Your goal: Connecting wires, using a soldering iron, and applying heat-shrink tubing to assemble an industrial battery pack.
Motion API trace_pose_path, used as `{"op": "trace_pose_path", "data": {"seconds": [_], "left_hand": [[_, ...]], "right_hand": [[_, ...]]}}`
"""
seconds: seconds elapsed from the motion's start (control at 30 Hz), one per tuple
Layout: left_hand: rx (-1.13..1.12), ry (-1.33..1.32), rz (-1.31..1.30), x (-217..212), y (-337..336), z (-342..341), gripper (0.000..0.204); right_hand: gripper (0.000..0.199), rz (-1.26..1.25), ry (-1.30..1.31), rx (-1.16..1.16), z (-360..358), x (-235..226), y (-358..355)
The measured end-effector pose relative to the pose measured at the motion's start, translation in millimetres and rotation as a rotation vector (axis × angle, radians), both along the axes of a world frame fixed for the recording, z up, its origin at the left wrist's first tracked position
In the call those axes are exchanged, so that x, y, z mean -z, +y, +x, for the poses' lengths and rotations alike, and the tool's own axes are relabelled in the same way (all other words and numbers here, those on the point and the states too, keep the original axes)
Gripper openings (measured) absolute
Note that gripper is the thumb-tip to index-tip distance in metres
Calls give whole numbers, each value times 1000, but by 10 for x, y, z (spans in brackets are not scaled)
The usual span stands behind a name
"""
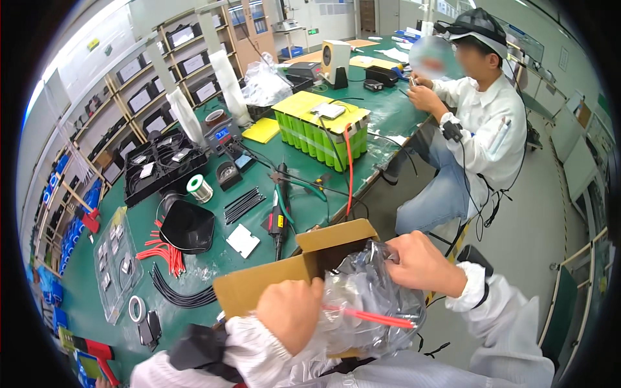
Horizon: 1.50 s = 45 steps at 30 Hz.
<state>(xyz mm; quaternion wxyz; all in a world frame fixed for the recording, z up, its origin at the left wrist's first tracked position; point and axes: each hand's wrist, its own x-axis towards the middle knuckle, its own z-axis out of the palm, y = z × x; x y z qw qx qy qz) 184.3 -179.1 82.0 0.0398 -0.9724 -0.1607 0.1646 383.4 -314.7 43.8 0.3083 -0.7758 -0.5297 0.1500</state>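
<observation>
Green worktable, grey floor

A brown cardboard box sits at the near edge of the green counter; partly in it lies a crumpled clear plastic bag, with straight red tubes in or on it, hard to say which. Behind, by the right edge, stands a rectangular green-and-yellow battery block. Toward the left edge lies a black rectangular plastic tray.

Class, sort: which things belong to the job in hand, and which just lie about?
Likely in use:
clear bag in the right hand
red strips at the bag
cardboard box by the left hand

Apparently lying about:
green battery pack
solder spool
straight black strips
</observation>
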Motion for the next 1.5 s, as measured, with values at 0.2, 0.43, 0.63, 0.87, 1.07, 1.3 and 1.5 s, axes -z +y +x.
{"op": "trace_pose_path", "data": {"seconds": [0.2,0.43,0.63,0.87,1.07,1.3,1.5], "left_hand": [[-6,154,220,154,-207,-85,33],[-55,314,549,1482,-448,512,30],[-66,240,216,1772,-294,806,30],[-116,207,-161,1949,-115,864,29],[17,-385,-22,1000,-65,179,49],[-675,-1101,-842,647,-234,-1268,85],[-327,-1039,-986,1006,-582,-567,89]], "right_hand": [[25,-292,129,-313,-57,-61,401],[28,-337,147,-354,-45,664,680],[28,-380,-93,-288,38,831,590],[62,-318,-84,-321,-47,905,572],[89,-99,221,-359,144,845,523],[78,23,431,-342,352,1076,68],[58,319,576,-94,-88,1652,-7]]}}
